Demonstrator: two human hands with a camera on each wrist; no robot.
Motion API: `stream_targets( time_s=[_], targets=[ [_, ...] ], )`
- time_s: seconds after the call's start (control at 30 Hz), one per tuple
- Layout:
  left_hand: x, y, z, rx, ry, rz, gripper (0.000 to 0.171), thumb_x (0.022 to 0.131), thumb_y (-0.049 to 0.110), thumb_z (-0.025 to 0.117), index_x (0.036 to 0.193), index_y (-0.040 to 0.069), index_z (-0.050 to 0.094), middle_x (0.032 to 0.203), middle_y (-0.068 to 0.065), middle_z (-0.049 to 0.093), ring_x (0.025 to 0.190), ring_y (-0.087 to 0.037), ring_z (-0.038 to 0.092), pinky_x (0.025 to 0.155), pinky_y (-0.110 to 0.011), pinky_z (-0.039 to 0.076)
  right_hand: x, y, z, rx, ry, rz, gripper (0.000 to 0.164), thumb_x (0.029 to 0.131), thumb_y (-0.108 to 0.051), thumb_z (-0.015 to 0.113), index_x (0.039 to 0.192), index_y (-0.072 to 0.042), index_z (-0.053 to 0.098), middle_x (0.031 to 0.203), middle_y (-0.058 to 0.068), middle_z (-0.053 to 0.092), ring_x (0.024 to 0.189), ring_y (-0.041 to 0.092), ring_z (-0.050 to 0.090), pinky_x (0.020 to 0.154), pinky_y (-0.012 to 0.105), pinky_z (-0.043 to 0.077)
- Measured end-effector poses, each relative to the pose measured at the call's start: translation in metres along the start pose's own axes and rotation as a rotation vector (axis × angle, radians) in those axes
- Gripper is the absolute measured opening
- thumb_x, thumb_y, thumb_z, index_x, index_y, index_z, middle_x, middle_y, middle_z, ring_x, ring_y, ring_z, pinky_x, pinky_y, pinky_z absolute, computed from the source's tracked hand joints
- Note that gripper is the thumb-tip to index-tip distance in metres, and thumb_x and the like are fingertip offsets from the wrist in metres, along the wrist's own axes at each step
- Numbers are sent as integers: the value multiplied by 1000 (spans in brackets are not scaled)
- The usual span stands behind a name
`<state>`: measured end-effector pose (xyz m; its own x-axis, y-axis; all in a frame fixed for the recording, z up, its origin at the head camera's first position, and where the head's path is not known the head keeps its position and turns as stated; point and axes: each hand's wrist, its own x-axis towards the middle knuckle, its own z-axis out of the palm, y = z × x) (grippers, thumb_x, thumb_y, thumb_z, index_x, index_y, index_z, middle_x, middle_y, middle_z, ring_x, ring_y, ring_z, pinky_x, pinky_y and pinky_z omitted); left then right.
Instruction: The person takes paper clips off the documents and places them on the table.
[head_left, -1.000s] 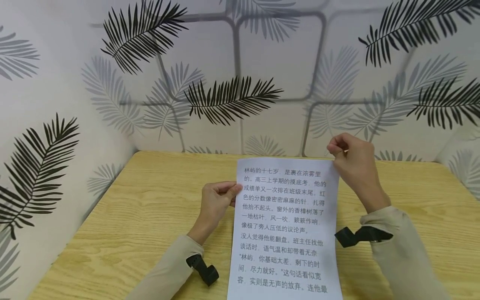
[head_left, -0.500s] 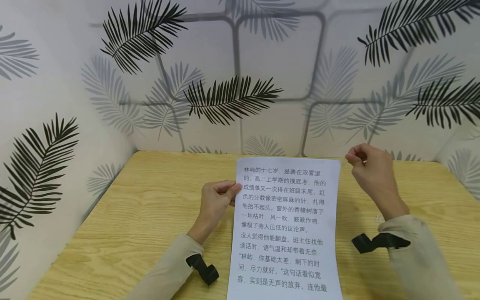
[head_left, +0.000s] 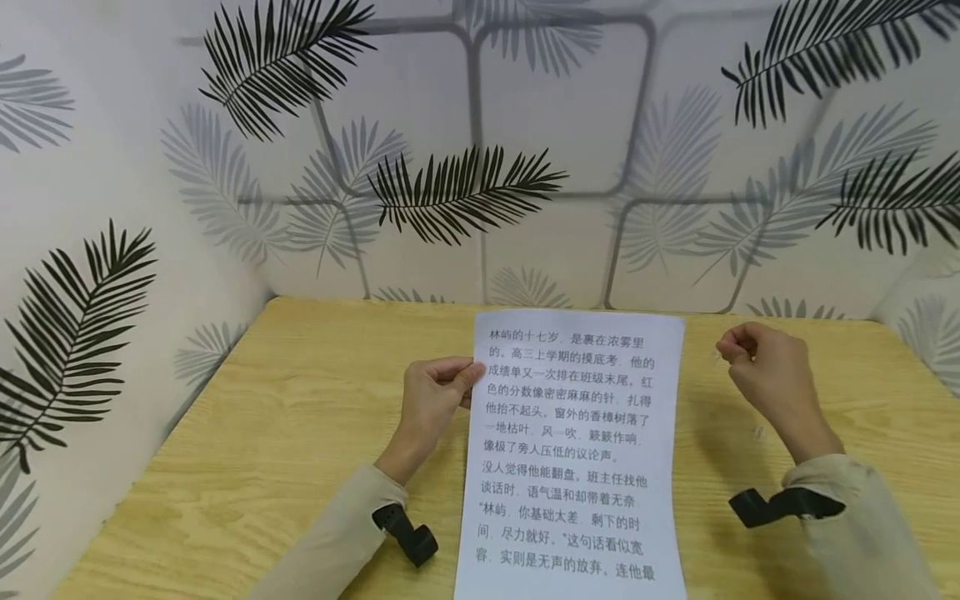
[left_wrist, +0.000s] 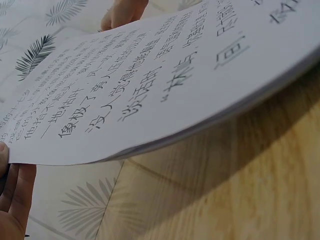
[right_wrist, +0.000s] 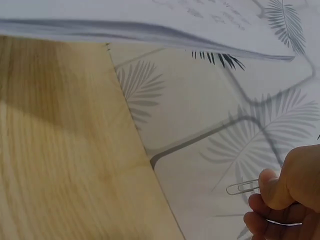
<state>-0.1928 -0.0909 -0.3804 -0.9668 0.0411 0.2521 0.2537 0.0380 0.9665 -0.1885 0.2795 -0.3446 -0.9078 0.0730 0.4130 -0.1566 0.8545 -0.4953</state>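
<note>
My left hand [head_left: 435, 408] pinches the left edge of a stack of printed paper [head_left: 570, 433], thumb on top and fingers beneath. In the left wrist view the stack [left_wrist: 125, 90] is lifted above the table and slightly bowed, several sheets showing at its edge. To the right of the stack, apart from it, my right hand [head_left: 776, 383] pinches a silver paper clip [right_wrist: 242, 187] between thumb and forefinger. The looped end of the clip sticks out past the fingertips. A second thin metal curve [right_wrist: 284, 223] shows lower among the fingers.
On the wooden table [head_left: 262, 433], a small pale item [head_left: 759, 432] lies beneath my right wrist. A leaf-patterned wall [head_left: 555, 250] stands right behind the table's far edge. Black wrist straps [head_left: 405, 533] sit on both sleeves.
My right hand has moved away from the stack's top right corner, to the right and toward me, with the paper clip. The left hand and the stack stay nearly still.
</note>
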Motion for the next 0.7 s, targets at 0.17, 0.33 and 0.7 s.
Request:
stream_targets(
  time_s=[0.17,0.33,0.7],
  targets=[
    [1,2,0,-3,4,-11,12,88,-2,68,96,-10,72,81,-21,71,59,-13,66,54,-23,57,-5,20,5,-47,-97,44,12,91,-2,56,84,4,63,73,14,65,58,18,51,52,29,40],
    [0,1,1,-1,7,-24,13,88,-2,68,97,-10,72,82,-21,71,59,-13,67,54,-23,57,-13,37,10,-71,-202,87,16,94,-7,57,86,4,64,73,12,64,62,20,53,53,30,41],
    [0,2,0,5,6,-25,13,88,-1,67,97,-10,72,83,-21,71,59,-13,67,54,-23,57,-26,64,11,-54,-287,128,13,88,-5,60,84,7,65,80,17,62,64,22,53,53,30,42]
  ],
)
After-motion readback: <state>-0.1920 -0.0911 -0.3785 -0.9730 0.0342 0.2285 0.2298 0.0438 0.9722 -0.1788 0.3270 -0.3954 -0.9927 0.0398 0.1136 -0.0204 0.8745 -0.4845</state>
